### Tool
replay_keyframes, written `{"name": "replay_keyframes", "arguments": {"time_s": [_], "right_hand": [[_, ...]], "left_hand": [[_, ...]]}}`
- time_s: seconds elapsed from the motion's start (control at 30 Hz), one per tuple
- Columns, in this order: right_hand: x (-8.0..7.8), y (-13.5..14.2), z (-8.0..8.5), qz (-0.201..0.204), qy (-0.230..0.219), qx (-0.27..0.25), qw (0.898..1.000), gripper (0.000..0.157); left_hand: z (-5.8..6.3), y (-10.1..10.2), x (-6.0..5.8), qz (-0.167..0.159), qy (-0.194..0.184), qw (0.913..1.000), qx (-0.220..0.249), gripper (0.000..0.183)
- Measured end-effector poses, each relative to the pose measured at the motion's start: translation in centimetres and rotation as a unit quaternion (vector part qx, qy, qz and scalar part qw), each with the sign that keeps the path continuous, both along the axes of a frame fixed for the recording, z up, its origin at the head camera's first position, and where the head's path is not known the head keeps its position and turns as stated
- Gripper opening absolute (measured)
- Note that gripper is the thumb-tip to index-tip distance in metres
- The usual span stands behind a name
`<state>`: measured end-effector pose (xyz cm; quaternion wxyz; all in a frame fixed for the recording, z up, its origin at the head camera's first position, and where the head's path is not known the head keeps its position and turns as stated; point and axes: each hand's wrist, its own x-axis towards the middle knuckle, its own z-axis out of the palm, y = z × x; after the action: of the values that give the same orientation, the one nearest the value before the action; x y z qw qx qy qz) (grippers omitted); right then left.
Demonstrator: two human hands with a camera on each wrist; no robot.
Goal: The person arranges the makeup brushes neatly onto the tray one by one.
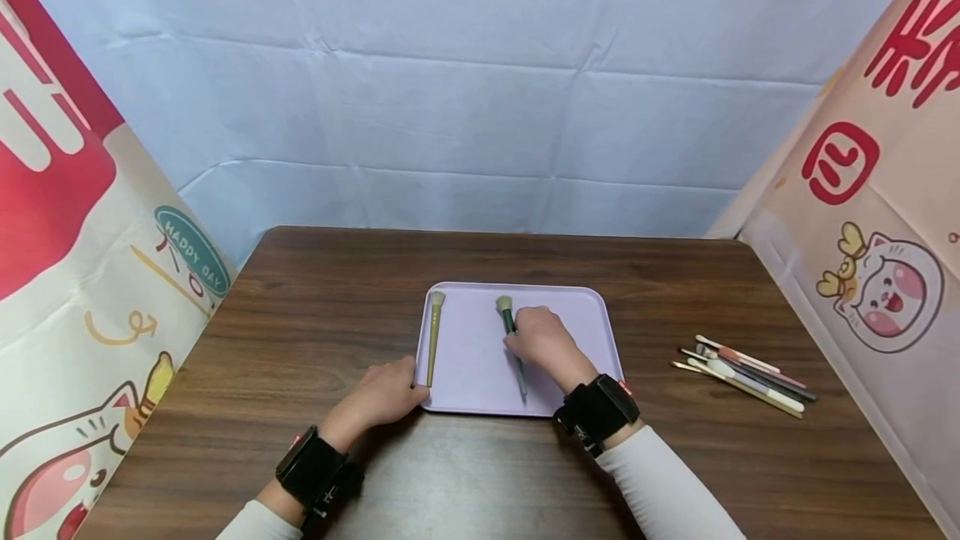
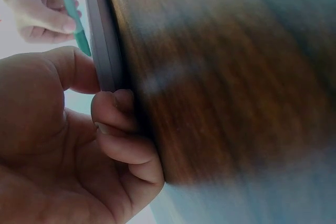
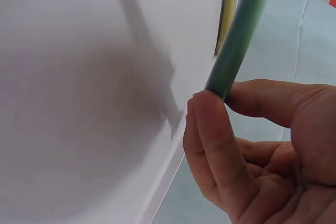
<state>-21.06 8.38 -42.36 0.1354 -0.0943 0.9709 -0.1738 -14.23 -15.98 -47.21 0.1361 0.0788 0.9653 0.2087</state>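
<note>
A green makeup brush (image 1: 521, 373) is pinched between the thumb and fingers of my right hand (image 1: 546, 342), bristles toward the far side. It is held over a lilac tray (image 1: 472, 348), and the right wrist view shows its green handle end (image 3: 240, 35) up close, with a shadow on the tray surface. My left hand (image 1: 386, 392) grips the tray's near left corner; in the left wrist view the thumb and curled fingers meet at the tray rim (image 2: 102, 40). Along the tray's left side lies an olive-yellow brush (image 1: 434, 342), bristles at the far end.
On the wooden table (image 1: 337, 290), to the right of the tray, lies a loose bunch of several brushes (image 1: 742, 375) with light, dark and reddish handles. A pale blue cloth (image 1: 450, 107) hangs behind the table, and printed cloths stand at both sides.
</note>
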Motion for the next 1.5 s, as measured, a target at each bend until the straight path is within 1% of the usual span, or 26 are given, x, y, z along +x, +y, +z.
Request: {"name": "replay_keyframes", "arguments": {"time_s": [0.17,0.33,0.5,0.73,0.87,1.0,1.27,1.5], "right_hand": [[-0.1,-1.4,0.2,-0.005,-0.003,-0.002,1.0,0.027],[-0.2,-2.7,0.5,-0.028,-0.018,-0.013,0.999,0.032],[-0.3,-3.7,0.5,-0.04,-0.015,-0.016,0.999,0.037],[-0.4,-4.8,0.2,-0.032,-0.003,-0.02,0.999,0.038],[-0.4,-5.5,0.3,-0.031,-0.006,-0.021,0.999,0.037],[-0.5,-6.0,0.3,-0.029,-0.01,-0.018,0.999,0.037],[-0.5,-6.8,0.1,-0.019,-0.009,-0.019,1.0,0.039],[-0.6,-7.4,-0.1,-0.015,-0.01,-0.017,1.0,0.035]], "left_hand": [[0.1,0.0,0.0,-0.001,0.0,1.0,0.003,0.025],[0.2,0.0,0.0,-0.003,0.0,1.0,0.001,0.025],[0.1,0.0,0.0,-0.002,0.0,1.0,0.001,0.025],[0.1,0.0,-0.1,-0.002,0.003,1.0,0.002,0.024],[0.2,0.0,0.0,-0.001,-0.002,1.0,0.002,0.024],[0.2,0.0,0.0,-0.006,0.001,1.0,0.001,0.023],[0.2,0.0,0.0,-0.007,0.003,1.0,-0.001,0.023],[0.1,0.0,0.0,-0.004,0.003,1.0,0.0,0.023]]}}
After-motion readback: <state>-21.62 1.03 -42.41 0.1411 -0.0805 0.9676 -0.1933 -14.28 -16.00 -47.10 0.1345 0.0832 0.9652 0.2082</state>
